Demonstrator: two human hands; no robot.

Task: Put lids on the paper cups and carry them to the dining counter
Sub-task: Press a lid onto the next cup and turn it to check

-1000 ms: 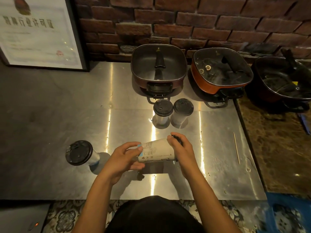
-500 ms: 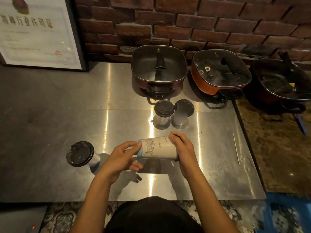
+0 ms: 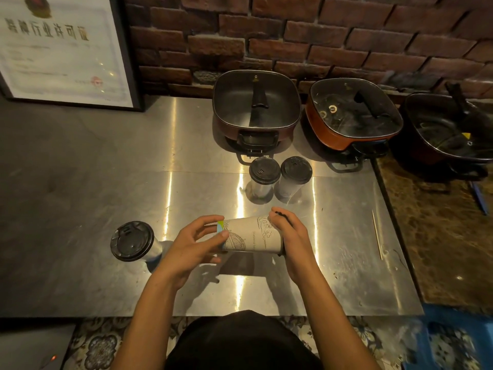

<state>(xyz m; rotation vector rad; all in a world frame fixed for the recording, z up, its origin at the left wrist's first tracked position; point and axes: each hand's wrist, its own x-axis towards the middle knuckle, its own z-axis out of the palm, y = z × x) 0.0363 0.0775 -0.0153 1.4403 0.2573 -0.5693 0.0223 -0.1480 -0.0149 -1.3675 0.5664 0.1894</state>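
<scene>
Paper cup (image 3: 252, 236) held sideways above tabletop (image 3: 80, 209) | left hand (image 3: 197, 241) clasped at base, right hand (image 3: 290, 233) at lidded rim | judged light, crushable: grip near stiff rim.

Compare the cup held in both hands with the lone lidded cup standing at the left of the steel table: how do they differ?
The held cup lies on its side above the table, left hand at its base and right hand at its lidded end; the lone cup stands upright, untouched. The held cup's printed wall faces the camera; the lone cup shows mostly its black lid. Both are pale paper cups with black lids.
</scene>
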